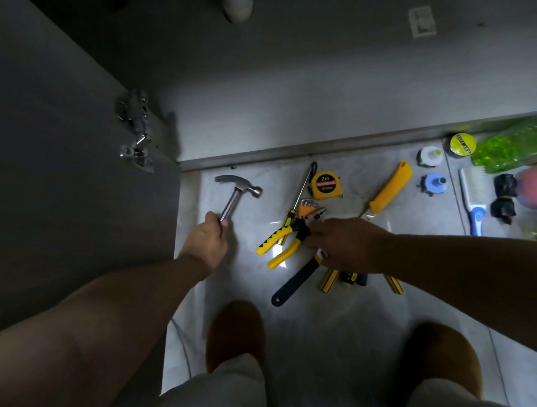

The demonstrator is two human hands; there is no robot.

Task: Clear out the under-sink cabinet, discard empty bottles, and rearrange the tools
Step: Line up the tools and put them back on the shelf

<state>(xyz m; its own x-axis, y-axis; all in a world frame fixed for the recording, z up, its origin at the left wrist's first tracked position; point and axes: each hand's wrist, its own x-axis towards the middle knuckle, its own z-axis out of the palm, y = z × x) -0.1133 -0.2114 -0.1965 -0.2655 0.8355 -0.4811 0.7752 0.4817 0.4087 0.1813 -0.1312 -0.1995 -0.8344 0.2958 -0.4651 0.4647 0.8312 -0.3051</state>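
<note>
My left hand (209, 242) grips the handle of a silver claw hammer (237, 193), whose head points toward the cabinet. My right hand (343, 244) reaches over a pile of tools on the floor tiles; its fingertips touch the yellow-and-black pliers (279, 240). Whether it grasps them is hidden. A black-handled wrench (295, 282) lies under that hand. A screwdriver (301, 193), a hex key set (306, 206), a yellow 2m tape measure (325, 184) and a yellow-handled knife (389, 189) lie just beyond.
The open cabinet floor (295, 106) lies ahead with a white drain pipe (237, 4) above. The open door (64, 165) with hinges stands left. A tape roll (462, 144), green bottle (512, 145), brush (474, 198) and small caps lie right. My feet are below.
</note>
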